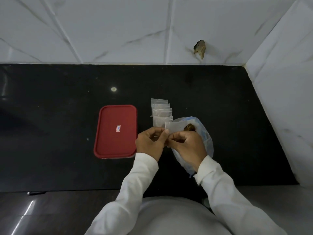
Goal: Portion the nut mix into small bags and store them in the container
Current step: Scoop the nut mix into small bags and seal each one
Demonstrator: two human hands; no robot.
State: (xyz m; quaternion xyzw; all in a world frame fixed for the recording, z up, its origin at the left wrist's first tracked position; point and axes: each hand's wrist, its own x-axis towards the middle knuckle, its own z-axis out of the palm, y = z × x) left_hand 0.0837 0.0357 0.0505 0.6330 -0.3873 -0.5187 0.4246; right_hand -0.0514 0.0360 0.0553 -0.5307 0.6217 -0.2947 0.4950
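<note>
A container with a red lid (115, 131) lies shut on the black counter, left of my hands. Several small clear bags (160, 111) lie fanned in a row just beyond my hands. My left hand (149, 144) and my right hand (187, 146) both pinch the lower edge of one small clear bag (174, 127), held upright above the counter. Under my right hand lies a large clear plastic bag (205, 138) with the brown nut mix (189, 127) showing at its open mouth. The held small bag looks empty.
The black counter (59, 116) meets a white marbled tile wall at the back and on the right. A hole with a brownish fitting (200, 48) sits in the back wall. The counter's front edge runs just below my forearms.
</note>
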